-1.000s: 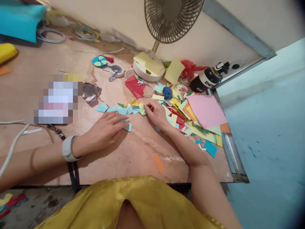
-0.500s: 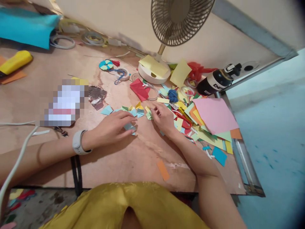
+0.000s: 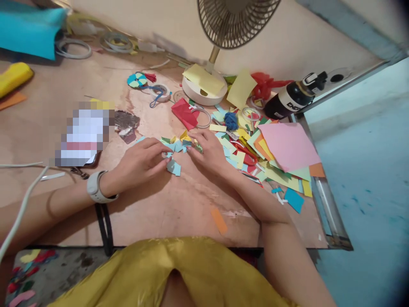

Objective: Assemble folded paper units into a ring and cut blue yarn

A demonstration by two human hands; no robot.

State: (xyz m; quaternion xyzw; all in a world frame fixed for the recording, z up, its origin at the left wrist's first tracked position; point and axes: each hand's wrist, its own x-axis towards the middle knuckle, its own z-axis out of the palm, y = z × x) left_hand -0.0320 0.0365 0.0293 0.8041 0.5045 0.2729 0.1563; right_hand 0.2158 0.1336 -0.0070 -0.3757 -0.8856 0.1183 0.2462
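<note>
My left hand lies low over the table, thumb and fingers apart, its fingertips by a light blue folded paper piece. Facing it, my right hand rests at the right end of a small row of folded paper pieces. Its index finger is near a yellow folded piece and its thumb near a blue folded piece. The fingers of this hand are spread and partly cover the pieces. More light blue pieces lie between the two hands.
Paper scraps, red-handled scissors and pink paper sheets crowd the right side. Behind stand a fan and a black bottle. A phone, its screen blurred, lies left. An orange strip is near the front edge.
My right hand has moved left, closer to my left hand and the folded pieces. More of the light blue piece by my left fingertips shows. The view has shifted slightly.
</note>
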